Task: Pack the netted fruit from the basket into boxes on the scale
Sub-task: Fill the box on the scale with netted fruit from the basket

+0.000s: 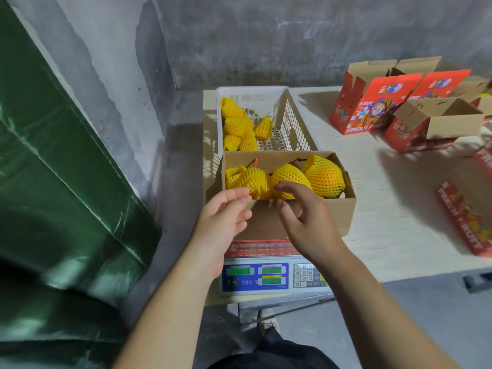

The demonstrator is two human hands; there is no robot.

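Grey concrete walls back the white table where the box on the scale at frame centre holds three netted fruit; both hands, left and right, hover loosely open and empty, and a careless nudge could tip the box, while more fruit waits in the basket above.

I see an open cardboard box sitting on the scale, with three yellow-netted fruit in a row along its far side. Behind it, touching, the white slatted basket holds several more netted fruit piled at its left end.
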